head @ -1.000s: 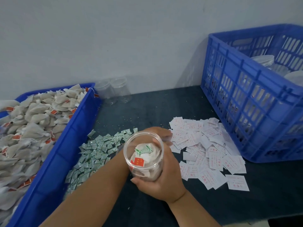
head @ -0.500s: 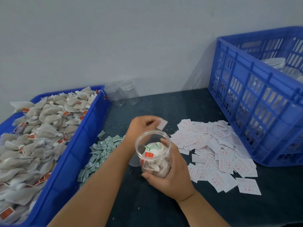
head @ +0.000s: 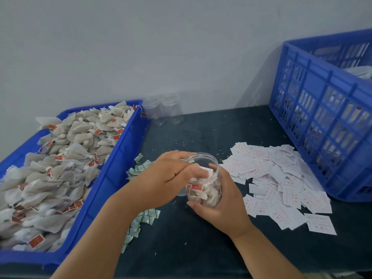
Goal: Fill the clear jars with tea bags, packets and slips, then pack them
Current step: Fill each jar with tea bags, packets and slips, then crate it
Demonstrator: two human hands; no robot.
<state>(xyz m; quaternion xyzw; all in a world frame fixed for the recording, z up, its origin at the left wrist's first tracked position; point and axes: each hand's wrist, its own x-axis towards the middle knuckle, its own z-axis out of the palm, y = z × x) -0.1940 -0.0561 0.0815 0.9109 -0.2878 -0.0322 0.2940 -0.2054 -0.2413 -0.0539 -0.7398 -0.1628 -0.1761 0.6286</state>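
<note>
A clear jar [head: 210, 191] holding tea bags with red tags stands tilted at the table's middle. My right hand [head: 223, 206] grips it from the right side. My left hand [head: 167, 178] reaches over the jar's mouth, its fingertips inside the rim holding a white slip [head: 205, 171]. Loose white slips with red print [head: 281, 178] lie in a pile to the right of the jar. Small green-and-white packets [head: 146, 216] lie to its left, partly hidden under my left arm. Tea bags [head: 60, 158] fill a blue tray [head: 112, 168] at the left.
Two empty clear jars [head: 163, 111] stand at the back by the wall. A tall blue slatted crate [head: 322, 117] with jars and lids inside takes up the right side. Dark table surface shows in front of my hands, with crumbs scattered on it.
My left hand picked a white slip from the pile and brought it over into the jar's mouth. My right hand kept hold of the jar.
</note>
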